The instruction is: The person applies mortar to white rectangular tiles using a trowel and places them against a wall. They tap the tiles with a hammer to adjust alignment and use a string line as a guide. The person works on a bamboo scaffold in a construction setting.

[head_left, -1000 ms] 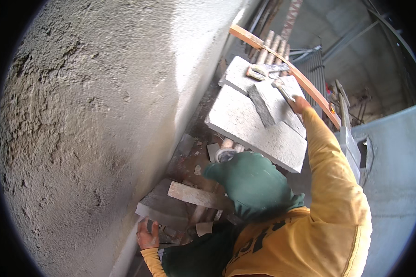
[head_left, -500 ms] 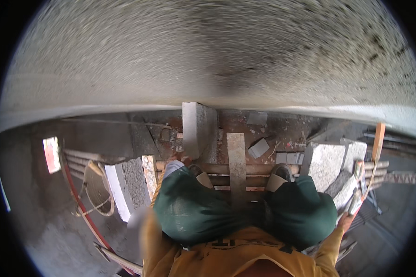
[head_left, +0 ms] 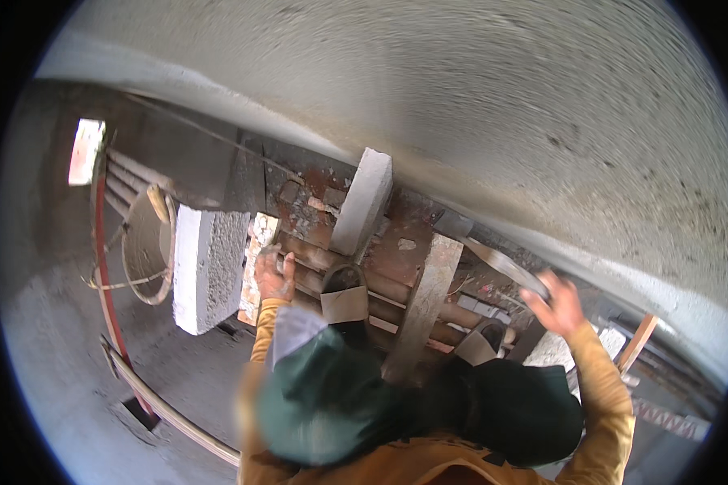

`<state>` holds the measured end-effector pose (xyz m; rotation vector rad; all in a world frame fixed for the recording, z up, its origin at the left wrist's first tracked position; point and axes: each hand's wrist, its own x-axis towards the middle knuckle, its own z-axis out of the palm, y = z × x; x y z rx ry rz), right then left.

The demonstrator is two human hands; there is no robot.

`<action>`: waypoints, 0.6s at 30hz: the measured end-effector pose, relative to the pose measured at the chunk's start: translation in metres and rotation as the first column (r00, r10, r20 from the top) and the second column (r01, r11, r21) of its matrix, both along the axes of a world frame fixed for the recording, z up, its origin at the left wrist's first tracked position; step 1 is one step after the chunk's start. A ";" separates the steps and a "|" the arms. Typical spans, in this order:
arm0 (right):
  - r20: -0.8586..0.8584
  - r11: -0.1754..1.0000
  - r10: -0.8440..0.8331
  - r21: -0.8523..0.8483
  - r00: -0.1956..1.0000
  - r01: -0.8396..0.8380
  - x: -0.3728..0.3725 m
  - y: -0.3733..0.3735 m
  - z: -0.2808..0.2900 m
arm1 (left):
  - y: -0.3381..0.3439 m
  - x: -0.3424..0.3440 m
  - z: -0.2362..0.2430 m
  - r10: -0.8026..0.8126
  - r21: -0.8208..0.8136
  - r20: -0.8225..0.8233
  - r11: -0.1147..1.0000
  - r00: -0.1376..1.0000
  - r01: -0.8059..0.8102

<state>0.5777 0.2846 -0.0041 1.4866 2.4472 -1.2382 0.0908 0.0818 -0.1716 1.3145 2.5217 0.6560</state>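
Observation:
My right hand (head_left: pixel 554 299) grips the lower end of a long, worn hand tool (head_left: pixel 497 263), which points up-left toward the wall's foot; its far end is hard to make out. My left hand (head_left: pixel 273 271) has curled fingers around a small dark thing I cannot make out, beside a speckled pale slab (head_left: pixel 260 234). A pale block (head_left: pixel 360 202) stands on edge against the wall (head_left: pixel 501 89). A narrow plank (head_left: pixel 425 299) lies between my feet, across round poles (head_left: pixel 388 295).
At the left are a thick pale block (head_left: pixel 206 271), a bucket (head_left: pixel 147 250) with rope, a red bar (head_left: pixel 112 311) and a curved rail (head_left: pixel 178 420). Rubble (head_left: pixel 303 202) lies along the wall's foot. More blocks (head_left: pixel 603 339) and upright timber (head_left: pixel 637 343) are at the right.
My view has swung round to face the wall with my feet below. My right hand has brought the tool from the right-hand blocks up toward the wall; my left hand has risen beside the slab.

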 end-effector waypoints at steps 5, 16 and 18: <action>0.219 0.980 0.199 -0.045 0.955 -0.194 -0.140 0.079 -0.107 | -0.079 0.017 0.035 0.212 -0.104 0.014 0.972 0.977 -0.210; 0.319 0.961 0.259 0.005 0.912 -0.275 -0.257 0.107 -0.267 | -0.259 0.095 0.063 0.566 -0.369 0.039 0.774 0.823 -0.515; 0.340 0.917 0.387 -0.045 0.857 -0.396 -0.258 0.102 -0.274 | -0.266 0.108 0.062 0.691 -0.402 0.095 0.685 0.716 -0.608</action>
